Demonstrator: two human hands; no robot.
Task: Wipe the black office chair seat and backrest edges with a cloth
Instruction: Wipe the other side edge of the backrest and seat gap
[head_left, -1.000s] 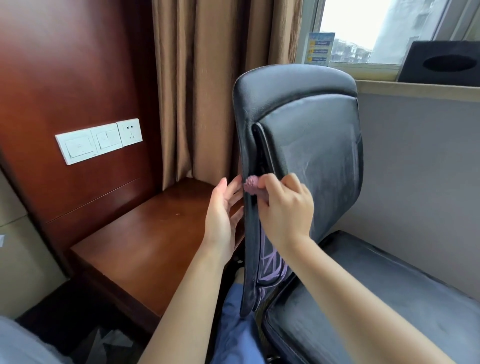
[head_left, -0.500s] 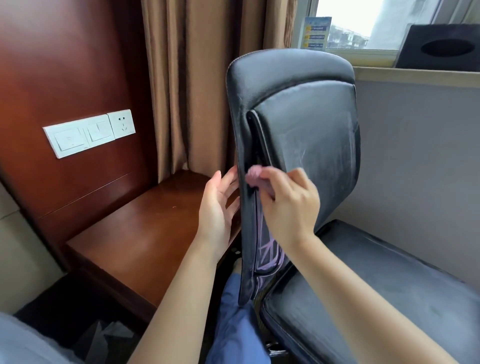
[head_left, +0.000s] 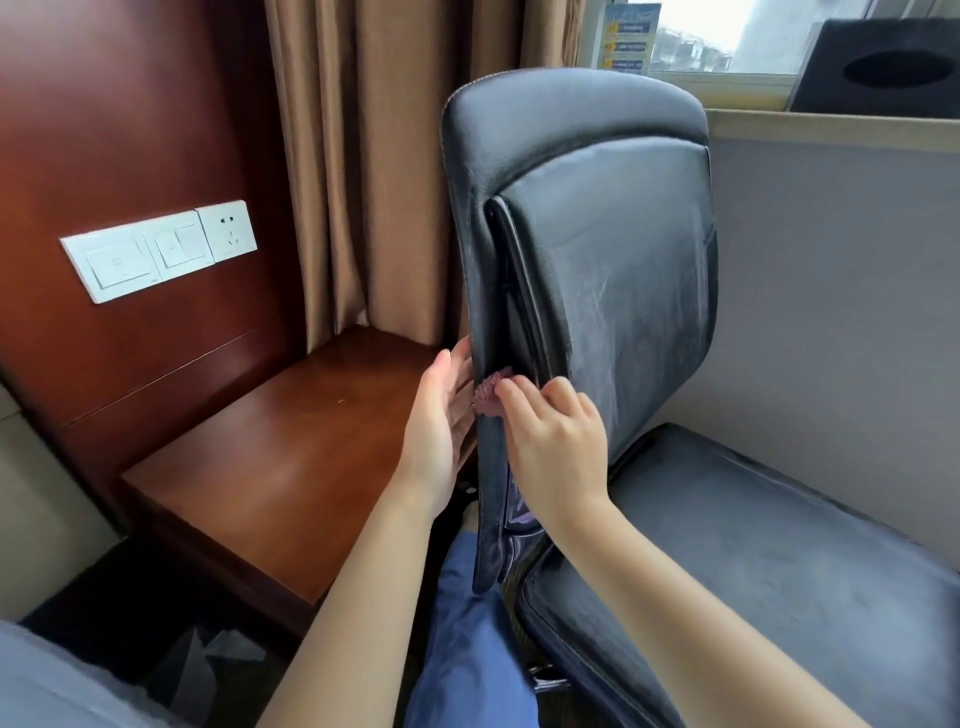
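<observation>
The black office chair's backrest (head_left: 613, 249) stands upright in the middle, its near side edge turned toward me, with the seat (head_left: 753, 545) at the lower right. My right hand (head_left: 556, 441) pinches a small pink-purple cloth (head_left: 491, 397) and presses it against the backrest's side edge, low down. A little more of the cloth shows below the hand, inside the seam. My left hand (head_left: 441, 426) lies with straight fingers flat against the outer face of that same edge, opposite the cloth.
A dark wooden side table (head_left: 291, 457) stands left of the chair under a wood wall panel with white switches and a socket (head_left: 161, 249). Brown curtains (head_left: 363, 171) hang behind. A black tissue box (head_left: 883, 67) sits on the window sill. My blue trouser leg (head_left: 467, 649) is below.
My right hand with the cloth has slid down the backrest's side edge. The left hand stays flat against the edge. The view has moved closer to the chair.
</observation>
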